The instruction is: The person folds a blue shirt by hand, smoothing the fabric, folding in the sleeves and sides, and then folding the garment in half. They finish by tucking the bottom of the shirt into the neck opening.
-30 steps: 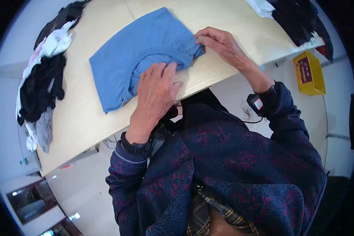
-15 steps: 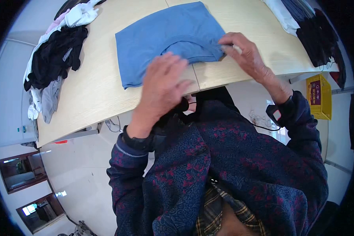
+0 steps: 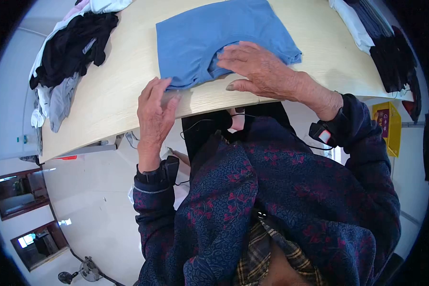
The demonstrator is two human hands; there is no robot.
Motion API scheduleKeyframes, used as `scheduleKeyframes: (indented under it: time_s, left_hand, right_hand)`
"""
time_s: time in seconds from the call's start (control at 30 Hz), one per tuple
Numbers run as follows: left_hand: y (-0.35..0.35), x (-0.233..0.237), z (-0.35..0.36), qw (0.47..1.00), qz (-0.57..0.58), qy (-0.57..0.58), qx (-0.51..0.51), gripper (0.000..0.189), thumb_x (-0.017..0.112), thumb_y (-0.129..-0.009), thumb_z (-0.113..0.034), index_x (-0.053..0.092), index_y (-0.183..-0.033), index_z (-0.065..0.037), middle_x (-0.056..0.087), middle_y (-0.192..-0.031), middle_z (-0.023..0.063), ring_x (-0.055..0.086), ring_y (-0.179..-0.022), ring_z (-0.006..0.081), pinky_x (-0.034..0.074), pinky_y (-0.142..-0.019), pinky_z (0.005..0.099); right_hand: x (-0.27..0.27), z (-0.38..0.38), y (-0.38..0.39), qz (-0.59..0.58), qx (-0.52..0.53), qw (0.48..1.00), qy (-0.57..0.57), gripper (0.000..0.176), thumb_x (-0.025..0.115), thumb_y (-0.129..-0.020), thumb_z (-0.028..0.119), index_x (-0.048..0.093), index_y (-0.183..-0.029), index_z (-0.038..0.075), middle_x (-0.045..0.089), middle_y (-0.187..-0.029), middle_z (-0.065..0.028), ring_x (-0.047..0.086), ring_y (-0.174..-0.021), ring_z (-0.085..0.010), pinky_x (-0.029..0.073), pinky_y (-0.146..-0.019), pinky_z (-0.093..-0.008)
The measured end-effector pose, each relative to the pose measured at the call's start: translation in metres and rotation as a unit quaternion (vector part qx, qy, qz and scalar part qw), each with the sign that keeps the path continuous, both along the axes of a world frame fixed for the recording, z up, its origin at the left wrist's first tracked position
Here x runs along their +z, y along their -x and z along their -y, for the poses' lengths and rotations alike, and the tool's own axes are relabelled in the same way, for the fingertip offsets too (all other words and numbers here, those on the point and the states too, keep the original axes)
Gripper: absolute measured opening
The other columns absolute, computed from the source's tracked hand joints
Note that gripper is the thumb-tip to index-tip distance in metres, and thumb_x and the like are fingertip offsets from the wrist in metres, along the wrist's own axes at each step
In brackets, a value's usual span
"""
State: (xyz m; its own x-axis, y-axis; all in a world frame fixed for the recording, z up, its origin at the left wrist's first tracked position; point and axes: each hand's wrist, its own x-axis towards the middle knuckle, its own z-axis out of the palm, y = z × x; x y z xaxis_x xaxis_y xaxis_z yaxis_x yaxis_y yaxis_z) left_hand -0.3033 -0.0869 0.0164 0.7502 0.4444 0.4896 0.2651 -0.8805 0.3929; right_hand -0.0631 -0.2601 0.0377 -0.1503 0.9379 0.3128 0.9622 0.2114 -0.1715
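Observation:
A folded blue shirt (image 3: 214, 31) lies on the pale wooden table, with its collar opening towards me. My right hand (image 3: 262, 69) rests flat over the collar, fingers stretched forward and thumb out near the table's front edge. At the shirt's near left corner is my left hand (image 3: 155, 112), its fingertips right at the hem and its thumb held apart from the fingers. Part of the neckline is hidden beneath my right hand.
On the table's left end, black clothing (image 3: 74, 50) lies heaped with grey and white garments. A stack of dark folded clothes (image 3: 386, 57) sits at the right end. Below it on the floor stands a yellow crate (image 3: 392, 131). The table's front edge (image 3: 105, 136) runs close before me.
My right hand has moved left from the shirt's right corner onto the collar. My left hand has moved left to the near left corner. The shirt appears farther up and right in view.

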Motion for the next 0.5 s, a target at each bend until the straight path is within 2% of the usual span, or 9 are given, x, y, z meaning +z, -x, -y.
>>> scheduleKeyframes:
  time_s: [0.23, 0.43, 0.5]
  left_hand:
    - [0.000, -0.012, -0.008, 0.998, 0.044, 0.034, -0.014, 0.026, 0.068, -0.079, 0.001, 0.066, -0.104, -0.005, 0.064, -0.111, 0.0133, 0.060, -0.106, 0.0326, 0.048, -0.091, 0.0391]
    - [-0.002, -0.014, -0.010, 0.997, 0.070, 0.029, -0.004, 0.022, 0.067, -0.079, 0.003, 0.066, -0.099, -0.004, 0.065, -0.103, 0.0136, 0.062, -0.098, 0.0321, 0.049, -0.086, 0.0387]
    - [-0.002, -0.014, -0.011, 0.997, 0.074, 0.026, -0.005, 0.021, 0.067, -0.078, 0.004, 0.065, -0.097, -0.004, 0.065, -0.101, 0.0142, 0.062, -0.096, 0.0325, 0.050, -0.084, 0.0385]
  right_hand:
    - [-0.009, 0.000, 0.007, 0.053, -0.060, 0.996, 0.038, 0.058, 0.063, -0.089, 0.038, 0.050, -0.131, 0.001, 0.050, -0.136, -0.0163, 0.043, -0.130, -0.0337, 0.032, -0.111, -0.0462]
    - [-0.008, 0.004, 0.013, 0.043, -0.116, 0.992, 0.034, 0.059, 0.069, -0.084, 0.034, 0.051, -0.127, -0.001, 0.049, -0.134, -0.0193, 0.045, -0.128, -0.0350, 0.032, -0.109, -0.0490]
    - [-0.007, 0.000, 0.018, 0.028, -0.095, 0.995, 0.008, 0.060, 0.071, -0.082, 0.033, 0.051, -0.127, -0.002, 0.049, -0.134, -0.0191, 0.043, -0.129, -0.0356, 0.032, -0.109, -0.0495]
